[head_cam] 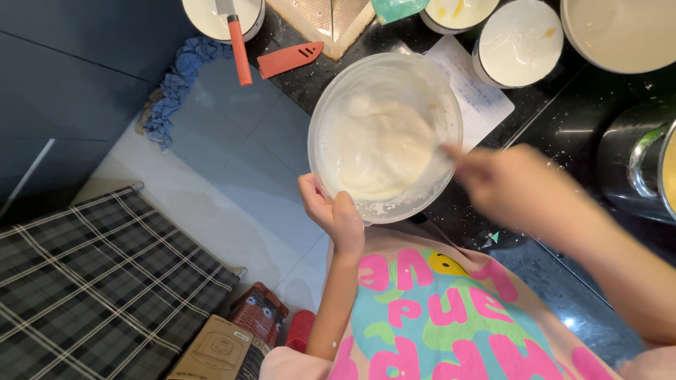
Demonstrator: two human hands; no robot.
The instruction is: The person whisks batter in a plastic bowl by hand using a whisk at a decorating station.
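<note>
The right hand (510,186) is smeared by motion blur at the rim of the clear mixing bowl (385,137), so it cannot be told whether its fingers are spread or pinched on a tool; nothing held can be made out. The bowl, with pale batter (380,151) heaped inside, is seen at the edge of the dark counter (556,127), partly overhanging the tiled floor (232,169). Its near rim is clasped by the left hand (332,211), thumb inside and fingers curled together around the outer wall. Along the top edge several things are cut off: a white bowl (204,17) with an orange-handled knife (239,53) laid across it, two white tubs (520,42) with smeared insides, and a large pale vessel (623,32) in the corner. An orange blade sheath (290,59) lies flat beside a perforated board (327,21). A sheet of handwritten paper (479,95) is half covered by the bowl. A steel pot (637,165) is clipped at the right. Below, on the floor, a brown carton (215,352) with a line drawing is seen beside a dark patterned packet (259,313) and a red cylinder (301,329). A blue rag (176,88) and a checked mat (98,281) leave an open strip of tile between them.
</note>
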